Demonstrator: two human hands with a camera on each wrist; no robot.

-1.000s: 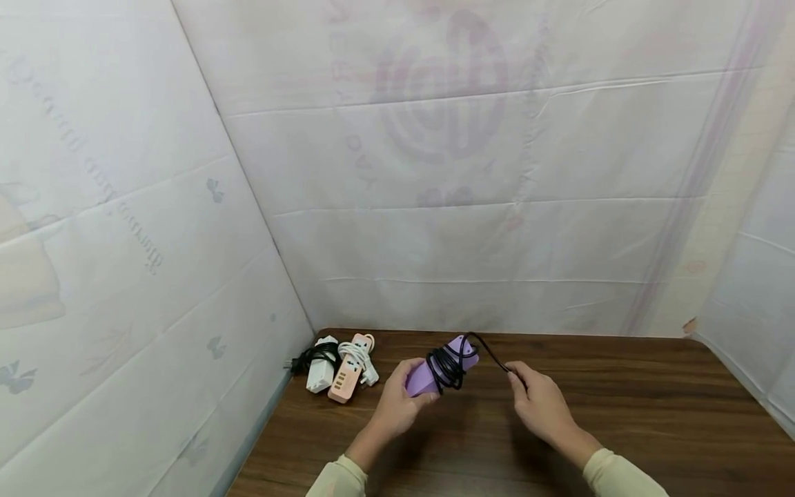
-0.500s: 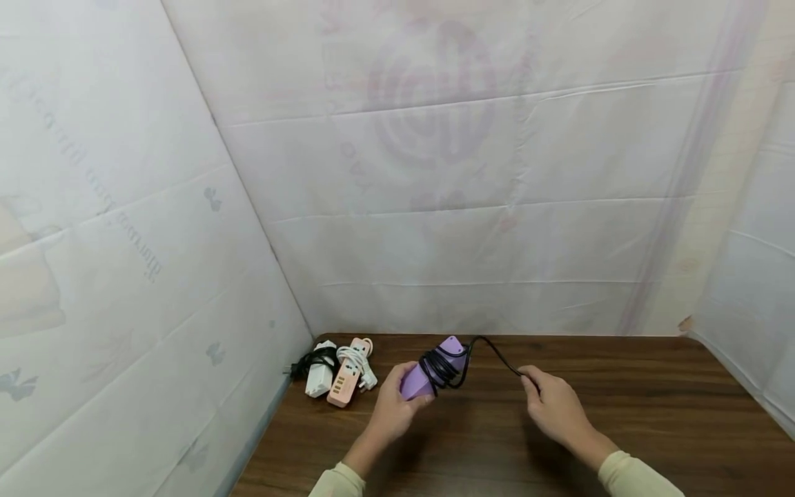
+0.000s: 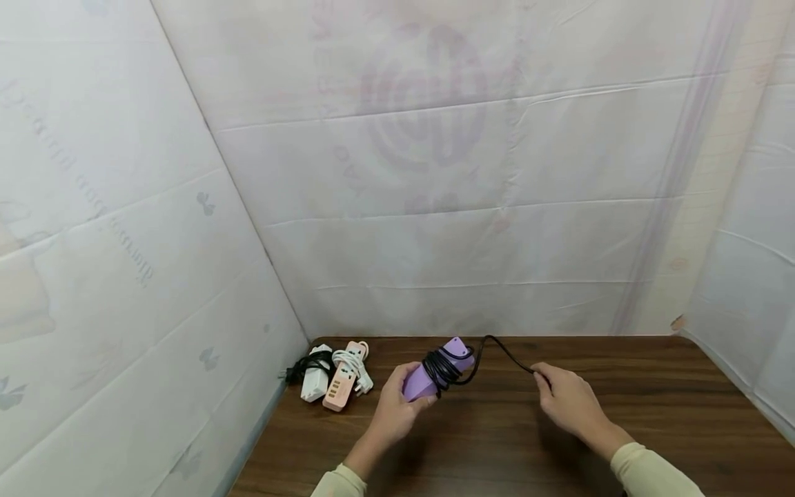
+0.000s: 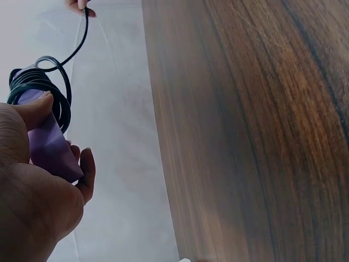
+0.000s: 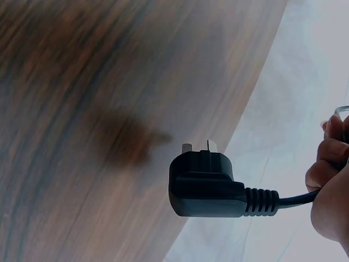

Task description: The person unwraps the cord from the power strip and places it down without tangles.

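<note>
While the wooden table (image 3: 652, 414) lies below both hands, we hold the purple power strip (image 3: 435, 369) above its rear centre, long axis running up and away to the right. Our left hand (image 3: 394, 411) grips its near end; the black cord (image 3: 506, 353) spans rightward to our right hand (image 3: 568, 404), which pinches it behind the plug (image 5: 204, 185). The hands stand apart.

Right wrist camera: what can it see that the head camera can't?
Only the right wrist view shows the black plug with metal prongs hanging from the right hand. Only the head view shows the purple power strip in the left hand's grip, plus the white and pink power strips. Both show the black cord and brown wooden table.
</note>
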